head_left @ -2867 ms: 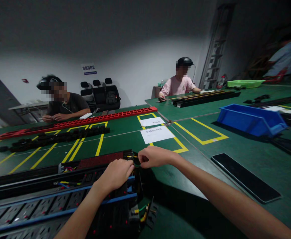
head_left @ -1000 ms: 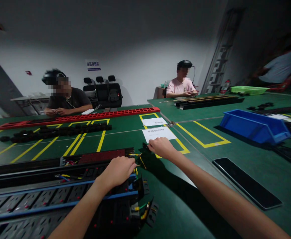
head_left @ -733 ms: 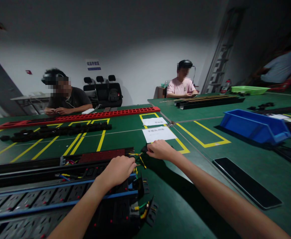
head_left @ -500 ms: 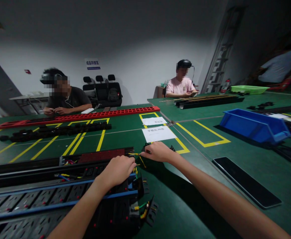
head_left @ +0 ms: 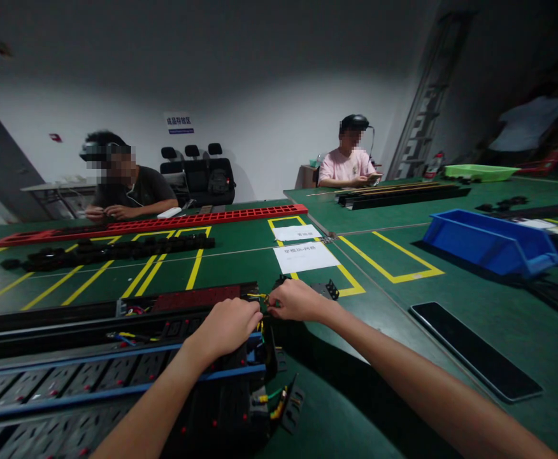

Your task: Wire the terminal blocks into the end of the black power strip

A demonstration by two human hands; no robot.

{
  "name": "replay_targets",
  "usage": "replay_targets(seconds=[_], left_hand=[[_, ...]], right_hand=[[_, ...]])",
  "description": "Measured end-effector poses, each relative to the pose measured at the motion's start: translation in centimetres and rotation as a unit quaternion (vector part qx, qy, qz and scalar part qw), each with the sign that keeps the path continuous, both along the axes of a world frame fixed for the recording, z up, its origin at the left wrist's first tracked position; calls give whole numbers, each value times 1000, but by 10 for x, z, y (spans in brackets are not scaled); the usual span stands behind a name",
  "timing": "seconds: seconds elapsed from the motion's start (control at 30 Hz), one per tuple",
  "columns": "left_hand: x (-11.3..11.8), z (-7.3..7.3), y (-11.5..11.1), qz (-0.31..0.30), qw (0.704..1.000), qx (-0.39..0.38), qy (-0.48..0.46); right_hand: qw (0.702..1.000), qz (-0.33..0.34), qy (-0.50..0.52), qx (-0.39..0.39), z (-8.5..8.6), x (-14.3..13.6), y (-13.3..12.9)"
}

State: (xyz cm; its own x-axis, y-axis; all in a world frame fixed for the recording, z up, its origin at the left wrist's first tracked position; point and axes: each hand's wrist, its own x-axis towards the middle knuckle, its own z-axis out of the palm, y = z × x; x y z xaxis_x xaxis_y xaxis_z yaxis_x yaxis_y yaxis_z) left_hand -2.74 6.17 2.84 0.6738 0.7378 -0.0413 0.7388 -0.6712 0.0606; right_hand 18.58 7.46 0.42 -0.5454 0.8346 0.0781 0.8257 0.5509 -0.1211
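Observation:
My left hand [head_left: 231,326] rests over the right end of the power strips, its fingers closed downward and what they grip hidden from view. Beside it, my right hand [head_left: 295,299] pinches a thin yellow-green wire [head_left: 260,297] at the end of the farthest strips. Below my hands lie long black power strips [head_left: 95,376] with rows of sockets, red dots and blue edges. Another short green-and-yellow wire [head_left: 275,395] joins the nearest strip to a loose black end bracket [head_left: 292,405]. A second black bracket [head_left: 331,289] shows just behind my right hand.
Two printed white sheets [head_left: 305,257] lie beyond my hands. To the right are a black phone-like slab [head_left: 474,350] and a blue bin [head_left: 492,242]. A long red grid rail [head_left: 202,218] crosses the table. Two people [head_left: 135,185] [head_left: 348,166] sit across it.
My right hand has shifted slightly left and down, nearer my left fingertips, with the wire. More of the bracket behind it shows. My left hand stays almost in place.

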Motion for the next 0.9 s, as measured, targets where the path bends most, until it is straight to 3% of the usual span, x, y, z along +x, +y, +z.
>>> replay_targets(seconds=[0.5,0.9], left_hand=[[-4,6,4,-23,999,-33,-25],[-11,7,10,-17,993,-79,-83]], right_hand=[[996,26,69,-41,8,4,-1],[995,-53,13,-81,38,59,10]])
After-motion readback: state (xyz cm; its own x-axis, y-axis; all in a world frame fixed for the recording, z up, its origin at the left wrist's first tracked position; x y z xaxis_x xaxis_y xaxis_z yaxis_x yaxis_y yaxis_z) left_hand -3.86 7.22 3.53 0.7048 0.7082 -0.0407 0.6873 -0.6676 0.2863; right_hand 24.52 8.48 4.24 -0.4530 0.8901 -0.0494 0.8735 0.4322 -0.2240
